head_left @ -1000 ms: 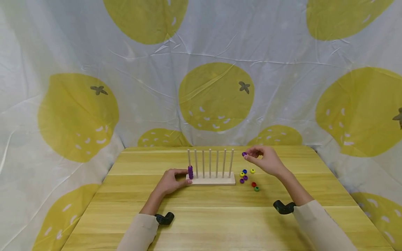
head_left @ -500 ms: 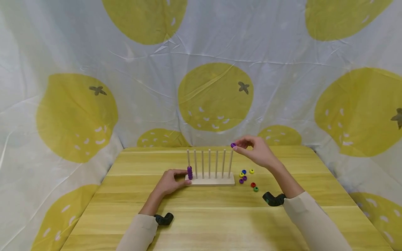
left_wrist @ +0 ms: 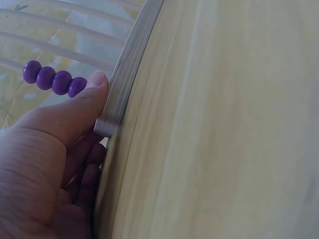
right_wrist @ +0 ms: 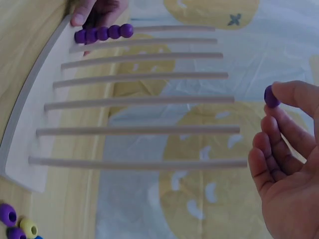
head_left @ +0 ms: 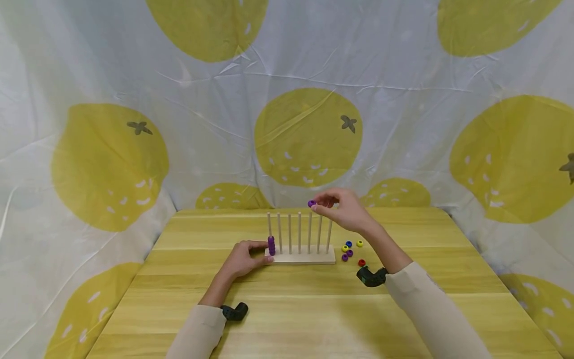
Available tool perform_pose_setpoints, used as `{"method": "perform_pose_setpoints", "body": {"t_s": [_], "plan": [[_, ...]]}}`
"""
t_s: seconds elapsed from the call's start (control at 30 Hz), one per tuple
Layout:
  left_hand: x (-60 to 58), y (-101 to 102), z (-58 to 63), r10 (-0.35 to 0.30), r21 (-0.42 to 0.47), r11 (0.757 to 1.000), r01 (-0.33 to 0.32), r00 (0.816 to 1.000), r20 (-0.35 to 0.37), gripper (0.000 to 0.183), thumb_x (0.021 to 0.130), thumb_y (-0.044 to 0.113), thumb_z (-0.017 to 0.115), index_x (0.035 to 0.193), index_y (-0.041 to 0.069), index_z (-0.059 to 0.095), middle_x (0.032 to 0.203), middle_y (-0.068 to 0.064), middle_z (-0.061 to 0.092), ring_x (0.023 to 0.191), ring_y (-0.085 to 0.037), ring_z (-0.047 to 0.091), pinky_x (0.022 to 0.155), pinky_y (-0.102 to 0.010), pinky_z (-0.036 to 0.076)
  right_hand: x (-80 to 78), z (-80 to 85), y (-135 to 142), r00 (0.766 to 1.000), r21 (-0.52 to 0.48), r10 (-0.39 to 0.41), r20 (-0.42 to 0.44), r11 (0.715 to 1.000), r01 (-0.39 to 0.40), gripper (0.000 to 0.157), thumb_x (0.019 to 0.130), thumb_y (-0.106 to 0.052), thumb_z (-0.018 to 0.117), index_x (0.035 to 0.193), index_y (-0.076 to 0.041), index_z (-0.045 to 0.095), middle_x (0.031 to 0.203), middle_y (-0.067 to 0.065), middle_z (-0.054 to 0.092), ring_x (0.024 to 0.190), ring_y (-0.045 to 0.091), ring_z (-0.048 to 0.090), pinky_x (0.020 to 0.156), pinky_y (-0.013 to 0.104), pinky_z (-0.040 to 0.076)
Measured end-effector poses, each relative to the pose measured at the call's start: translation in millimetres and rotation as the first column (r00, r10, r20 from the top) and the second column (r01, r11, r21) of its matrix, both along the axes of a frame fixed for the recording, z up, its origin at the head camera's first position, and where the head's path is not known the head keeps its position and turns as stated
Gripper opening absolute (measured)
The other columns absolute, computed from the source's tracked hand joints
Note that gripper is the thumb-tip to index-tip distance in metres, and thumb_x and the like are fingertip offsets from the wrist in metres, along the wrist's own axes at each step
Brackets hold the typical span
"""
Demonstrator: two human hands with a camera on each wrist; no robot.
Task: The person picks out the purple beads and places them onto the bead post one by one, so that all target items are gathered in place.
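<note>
A wooden peg rack (head_left: 302,259) with a row of upright pegs stands on the table. Several purple beads (right_wrist: 102,33) are stacked on its leftmost peg. My left hand (head_left: 241,259) grips the left end of the rack's base, its thumb (left_wrist: 97,82) lying at the base's edge beside the bead stack. Between thumb and forefinger, my right hand (head_left: 343,209) pinches one purple bead (right_wrist: 271,96). That bead is held above the rack, apart from the peg tops, near the third peg from the right in the head view.
Loose beads lie right of the rack: yellow (head_left: 360,244), blue (head_left: 349,244), purple (head_left: 345,258) and red (head_left: 361,262). A green one is mostly covered by the black wrist camera (head_left: 371,277). A lemon-print curtain (head_left: 215,134) hangs behind the table (head_left: 287,319).
My right hand has carried the purple bead left and slightly up, from beyond the rack's right end to above its pegs. My left hand has stayed on the base.
</note>
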State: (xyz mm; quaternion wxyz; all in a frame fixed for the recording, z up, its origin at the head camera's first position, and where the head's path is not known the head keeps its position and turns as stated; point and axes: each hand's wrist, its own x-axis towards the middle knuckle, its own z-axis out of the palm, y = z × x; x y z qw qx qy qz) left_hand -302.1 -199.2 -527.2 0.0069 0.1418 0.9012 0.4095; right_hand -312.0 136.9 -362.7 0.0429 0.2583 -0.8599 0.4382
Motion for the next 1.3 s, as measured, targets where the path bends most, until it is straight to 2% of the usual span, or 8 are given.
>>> {"method": "perform_pose_setpoints", "body": {"t_s": [0.47,0.87,1.3], "plan": [[-0.4,-0.2,-0.8,-0.009,0.012,1.000,0.009,1.000,0.004,0.053,0.082,0.047,0.086,0.127,0.023,0.075,0.131,-0.002,0.072,0.130,-0.030,0.062,0.113,-0.052,0.046,-3.2,2.7,-44.1,0.997,-0.004,0.080,-0.007,0.997,-0.080,0.019,0.097,-0.031,0.073,0.109,-0.017,0.078,0.095,-0.002,0.071,0.085,0.017,0.062,0.076,0.034,0.052],[-1.4,-0.4,-0.5,-0.013,0.010,1.000,0.013,1.000,0.004,0.052,0.083,0.047,0.086,0.127,0.022,0.075,0.130,-0.002,0.072,0.130,-0.029,0.062,0.113,-0.051,0.047,-8.0,3.7,-78.9,0.991,0.052,0.125,-0.050,0.991,-0.123,0.020,0.097,-0.027,0.073,0.110,-0.014,0.079,0.091,-0.002,0.072,0.081,0.014,0.062,0.072,0.030,0.053],[0.0,-0.7,1.6,-0.033,0.012,0.999,0.033,0.999,-0.012,0.050,0.084,0.047,0.085,0.127,0.022,0.075,0.128,-0.001,0.073,0.128,-0.029,0.064,0.110,-0.052,0.049,-10.5,1.0,-96.3,0.993,0.097,0.118,-0.020,0.989,-0.115,0.019,0.098,-0.027,0.073,0.109,-0.012,0.079,0.091,0.000,0.070,0.079,0.013,0.061,0.070,0.028,0.052]]}}
